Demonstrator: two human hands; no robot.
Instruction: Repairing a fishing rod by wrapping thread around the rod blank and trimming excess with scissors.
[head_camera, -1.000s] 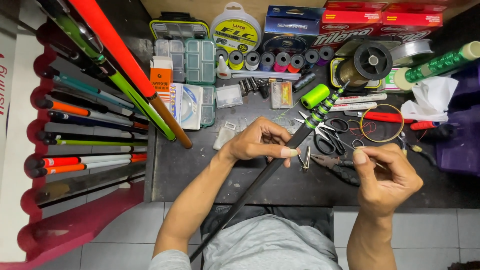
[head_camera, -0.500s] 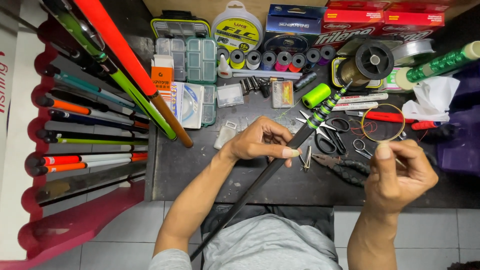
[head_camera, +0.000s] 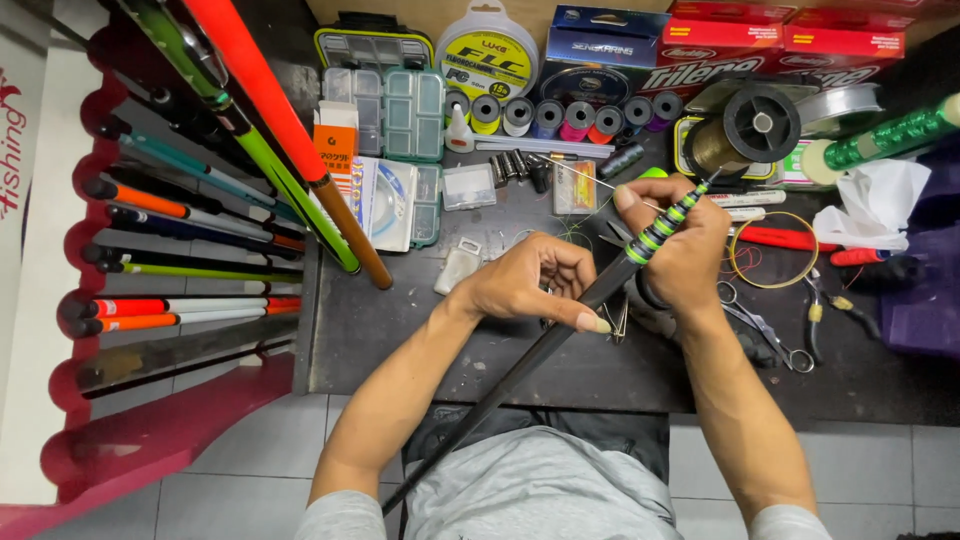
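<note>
A long black fishing rod (head_camera: 520, 370) runs diagonally from my lap up to a tip section with green and black bands (head_camera: 660, 232). My left hand (head_camera: 535, 283) rests on the rod's middle, fingers curled over it, thumb along the shaft. My right hand (head_camera: 680, 240) reaches across the banded section near the tip and pinches a thin thread or needle (head_camera: 590, 180) between thumb and forefinger. Both hands sit above the dark workbench (head_camera: 400, 340).
A red rack (head_camera: 150, 300) of rods stands at the left; an orange and green rod (head_camera: 280, 140) leans across the bench. Tackle boxes (head_camera: 400, 110), thread spools (head_camera: 560, 115), a line reel (head_camera: 760, 125), scissors (head_camera: 765, 335), pliers (head_camera: 830, 320), a wire ring (head_camera: 770, 250) and tissue (head_camera: 880, 200) crowd the bench.
My right hand moved from the lower right, away from the rod, up and left onto the banded section near the tip. The left hand stayed on the rod.
</note>
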